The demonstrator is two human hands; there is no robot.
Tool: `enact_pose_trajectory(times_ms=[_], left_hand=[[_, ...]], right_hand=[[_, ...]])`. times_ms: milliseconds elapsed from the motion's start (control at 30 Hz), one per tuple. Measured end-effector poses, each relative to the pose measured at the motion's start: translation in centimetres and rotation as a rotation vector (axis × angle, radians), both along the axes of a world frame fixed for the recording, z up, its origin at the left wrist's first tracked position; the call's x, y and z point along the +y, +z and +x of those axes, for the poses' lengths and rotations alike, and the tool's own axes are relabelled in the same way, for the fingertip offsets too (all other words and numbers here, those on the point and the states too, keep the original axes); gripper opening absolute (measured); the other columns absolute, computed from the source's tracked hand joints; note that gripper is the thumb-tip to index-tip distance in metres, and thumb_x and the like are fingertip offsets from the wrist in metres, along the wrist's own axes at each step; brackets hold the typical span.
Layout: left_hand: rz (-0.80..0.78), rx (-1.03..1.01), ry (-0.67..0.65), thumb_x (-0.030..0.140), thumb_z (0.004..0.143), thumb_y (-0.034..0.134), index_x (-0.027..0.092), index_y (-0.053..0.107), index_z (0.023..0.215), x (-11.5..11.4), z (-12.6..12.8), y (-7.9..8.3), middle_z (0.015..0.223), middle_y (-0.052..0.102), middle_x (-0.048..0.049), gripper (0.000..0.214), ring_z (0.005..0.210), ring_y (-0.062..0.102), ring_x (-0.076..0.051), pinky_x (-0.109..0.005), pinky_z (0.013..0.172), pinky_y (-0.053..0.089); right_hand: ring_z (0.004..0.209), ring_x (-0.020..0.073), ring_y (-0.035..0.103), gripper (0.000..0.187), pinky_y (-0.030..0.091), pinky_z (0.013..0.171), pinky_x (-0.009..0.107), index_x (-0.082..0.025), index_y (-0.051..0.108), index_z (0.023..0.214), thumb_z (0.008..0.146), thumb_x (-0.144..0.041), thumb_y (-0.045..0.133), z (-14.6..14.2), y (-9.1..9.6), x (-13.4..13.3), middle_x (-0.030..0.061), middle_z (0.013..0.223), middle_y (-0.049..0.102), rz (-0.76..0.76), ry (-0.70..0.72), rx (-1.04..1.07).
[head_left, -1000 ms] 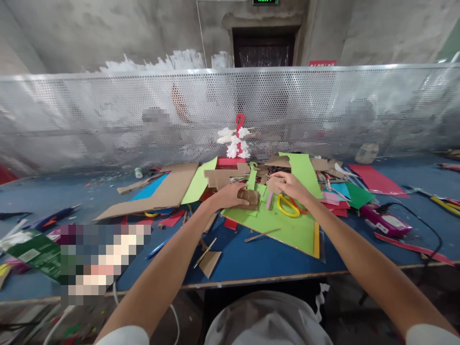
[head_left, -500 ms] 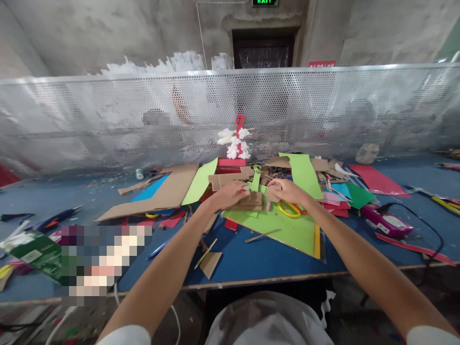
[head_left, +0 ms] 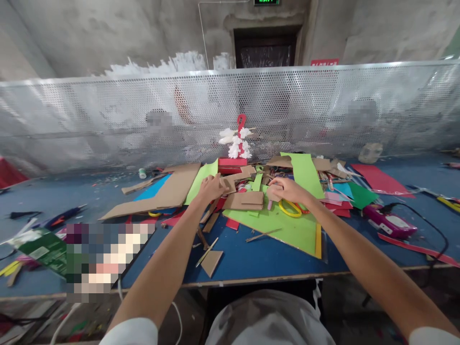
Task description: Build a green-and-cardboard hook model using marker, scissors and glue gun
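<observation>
My left hand [head_left: 212,188] is closed on the left end of a notched cardboard piece [head_left: 230,184], thumb toward its near edge. In my right hand [head_left: 287,189], a small cardboard piece [head_left: 273,193] is pinched between thumb and fingers. Between the hands and slightly nearer lies a folded cardboard block [head_left: 244,201] on a lime green sheet [head_left: 276,230]. Beside the right hand rest yellow-handled scissors [head_left: 289,209]. A narrow green paper strip [head_left: 257,180] stands out just behind the block.
A red post with white tufts [head_left: 240,139] rises behind the pile, before a perforated metal screen [head_left: 302,110]. Large cardboard [head_left: 168,191] lies left. A purple corded device [head_left: 390,223] and red sheet [head_left: 381,179] are right. Scraps and sticks lie near the table's front edge.
My left hand has moved left off the folded block and onto the notched cardboard, which now sits tilted. The right hand stays almost in place with its small piece.
</observation>
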State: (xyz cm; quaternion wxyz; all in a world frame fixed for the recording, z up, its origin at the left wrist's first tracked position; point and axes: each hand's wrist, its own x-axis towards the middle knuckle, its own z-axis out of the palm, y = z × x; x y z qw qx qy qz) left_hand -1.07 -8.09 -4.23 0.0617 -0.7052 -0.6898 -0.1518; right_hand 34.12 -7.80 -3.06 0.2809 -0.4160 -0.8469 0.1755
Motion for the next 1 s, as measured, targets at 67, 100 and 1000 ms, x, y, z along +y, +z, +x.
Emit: enact_pose_trajectory(times_ms=[67, 100, 1000], left_hand=[[-0.02, -0.007, -0.036, 0.059, 0.093, 0.054, 0.014, 0.038, 0.156, 0.3, -0.1, -0.4, 0.153, 0.05, -0.0269, 0.079, 0.145, 0.041, -0.045, -0.054, 0.116, 0.029], [-0.031, -0.009, -0.051, 0.059, 0.094, 0.053, 0.016, 0.037, 0.156, 0.3, -0.1, -0.6, 0.155, 0.048, -0.0256, 0.078, 0.147, 0.038, -0.046, -0.056, 0.116, 0.027], [-0.087, -1.354, -0.616, 0.047, 0.065, 0.092, 0.018, 0.061, 0.1, -1.5, 5.8, 2.6, 0.089, 0.078, -0.0051, 0.056, 0.076, 0.075, -0.021, -0.033, 0.072, 0.061]], right_hand=[[0.089, 0.024, 0.069, 0.032, 0.048, 0.078, 0.031, -0.019, 0.07, 0.113, 0.082, -0.022, 0.062, 0.1, -0.2, 0.3, 0.0088, 0.106, 0.075, -0.004, 0.02, 0.015], [0.087, 0.0234, 0.068, 0.034, 0.048, 0.077, 0.031, -0.019, 0.069, 0.115, 0.082, -0.022, 0.062, 0.1, -0.3, 0.3, 0.0085, 0.104, 0.075, -0.008, 0.03, 0.026], [0.088, 0.0193, 0.068, 0.034, 0.057, 0.076, 0.032, -0.019, 0.069, 0.103, 0.08, -0.041, 0.079, -1.0, 1.2, -1.3, 0.0078, 0.107, 0.073, -0.298, 0.124, 0.691]])
